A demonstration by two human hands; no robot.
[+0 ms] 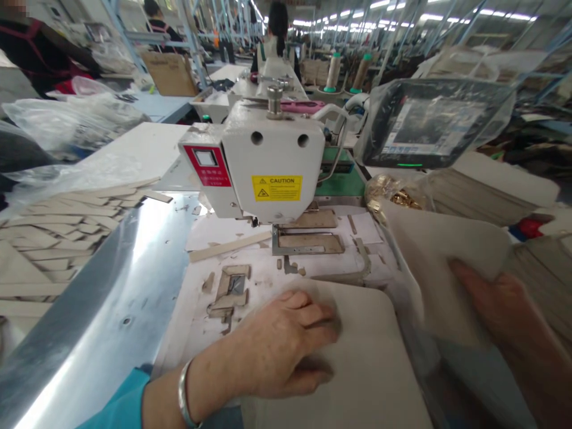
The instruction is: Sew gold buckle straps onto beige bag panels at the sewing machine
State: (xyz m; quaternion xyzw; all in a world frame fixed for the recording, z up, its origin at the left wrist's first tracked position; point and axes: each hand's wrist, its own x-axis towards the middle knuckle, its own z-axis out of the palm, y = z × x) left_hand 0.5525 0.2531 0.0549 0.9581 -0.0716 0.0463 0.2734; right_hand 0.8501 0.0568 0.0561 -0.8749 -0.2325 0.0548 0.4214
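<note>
From my remote seat, the left hand lies flat on a beige rounded-corner panel. Its fingers are together and stretched out, pressing down on the panel rather than closing on anything. That panel rests on the white work plate in front of the sewing machine head, at the near edge of the table. A silver bangle and a blue sleeve show at the wrist.

The right hand is off to the right, against the lower edge of a second beige piece. This piece is lifted and tilted up off the table. The view is smeared there, but the fingers seem to be pinching it from behind, and I cannot make out the thumb.

Under the machine head sits a metal clamp frame, with a loose beige strip lying just to its left. A yellow caution label faces me.

To the right, a touchscreen wrapped in plastic stands above a bag of gold hardware. Cut beige strips are piled at the far left, beside the bare steel tabletop.
</note>
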